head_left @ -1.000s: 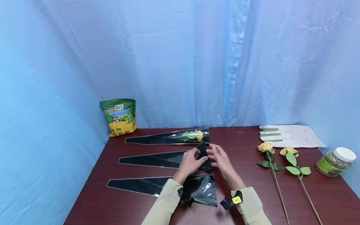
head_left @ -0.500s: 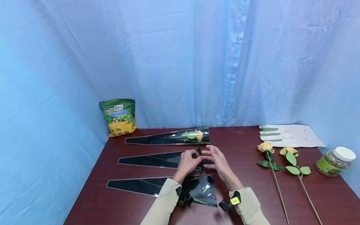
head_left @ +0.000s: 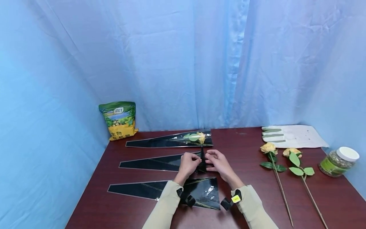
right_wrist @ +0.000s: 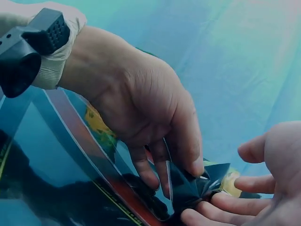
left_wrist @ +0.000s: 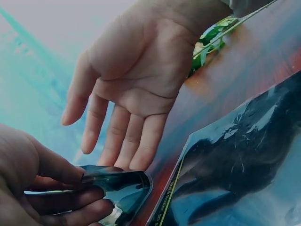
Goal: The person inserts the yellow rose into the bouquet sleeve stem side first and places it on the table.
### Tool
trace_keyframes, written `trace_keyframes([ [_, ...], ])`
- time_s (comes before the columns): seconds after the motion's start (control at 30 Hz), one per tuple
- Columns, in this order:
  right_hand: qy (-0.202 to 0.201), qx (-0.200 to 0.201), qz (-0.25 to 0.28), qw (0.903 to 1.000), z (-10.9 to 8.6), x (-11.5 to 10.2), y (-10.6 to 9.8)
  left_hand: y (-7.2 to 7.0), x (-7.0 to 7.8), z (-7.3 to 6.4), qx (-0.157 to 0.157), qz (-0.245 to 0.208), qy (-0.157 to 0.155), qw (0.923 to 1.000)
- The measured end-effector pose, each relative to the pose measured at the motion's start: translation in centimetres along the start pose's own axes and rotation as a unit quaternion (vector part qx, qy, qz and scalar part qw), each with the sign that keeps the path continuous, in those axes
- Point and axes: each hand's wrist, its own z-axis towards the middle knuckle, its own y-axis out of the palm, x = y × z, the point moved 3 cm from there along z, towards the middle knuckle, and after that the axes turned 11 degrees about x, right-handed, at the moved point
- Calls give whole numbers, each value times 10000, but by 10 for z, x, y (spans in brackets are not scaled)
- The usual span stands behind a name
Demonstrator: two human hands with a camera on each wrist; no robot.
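Observation:
My left hand (head_left: 188,164) pinches the wide end of the middle black flower sleeve (head_left: 154,163), a tapering film wrap. That end is lifted and folded up between the hands, as the right wrist view also shows with the bunched film (right_wrist: 188,186). My right hand (head_left: 219,163) is just right of it, fingers spread and loosely bent, fingertips at the film's edge; whether they touch it I cannot tell. In the left wrist view the right palm (left_wrist: 141,70) faces the camera. Behind lies a sleeve (head_left: 160,140) with a yellow rose (head_left: 201,138) inside; nearer me lies a flat sleeve (head_left: 204,192).
Two yellow roses with long stems (head_left: 278,181) (head_left: 310,194) lie to the right. Past them are a white glove (head_left: 297,136) and a lidded jar (head_left: 338,161). A green and yellow bag (head_left: 118,121) stands at the back left. Blue curtains surround the dark red table (head_left: 94,203).
The raised wide end of the middle sleeve has gone from a broad flap to a narrow, folded edge. The right hand has shifted slightly left, and the left hand keeps its pinch.

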Motion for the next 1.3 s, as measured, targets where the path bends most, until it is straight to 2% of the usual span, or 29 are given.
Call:
trace_keyframes([
  [0.2, -1, 40, -682, 9977, 11, -2, 5, 1, -5, 2, -223, -233, -327, 9989],
  [0.3, -7, 111, -971, 9952, 14, -2, 6, 2, -7, 2, -241, -330, -371, 9985],
  [0.47, 23, 268, -1212, 9923, 19, -3, 7, 3, -9, 2, -275, -561, -620, 9961],
  [0.57, 25, 327, -1300, 9910, 20, -3, 8, 3, -10, 3, -306, -717, -749, 9941],
  [0.73, 19, 351, -1354, 9902, 21, -3, 7, 2, -11, 3, -374, -879, -794, 9923],
  [0.97, 20, 343, -1214, 9920, 22, 0, 0, 3, -12, 3, -448, -975, -898, 9902],
  [1.3, -47, 587, -1284, 9900, 24, 2, -19, 4, -9, 3, -307, -988, -1063, 9889],
])
